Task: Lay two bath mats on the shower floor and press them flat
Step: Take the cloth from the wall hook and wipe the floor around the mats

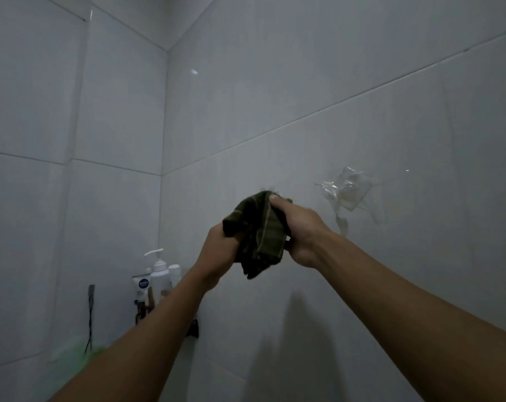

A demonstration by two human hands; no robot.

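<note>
Gripping a bunched dark green cloth [259, 236] at chest height before the white tiled wall [304, 82], both hands were closed on it: the left hand [217, 253] clutched its lower left edge, the right hand [296, 227] its upper right. A clear plastic hook [348, 191] was stuck to the wall nearby. Toiletry bottles [159, 278] stood in the corner, lower left.
</note>
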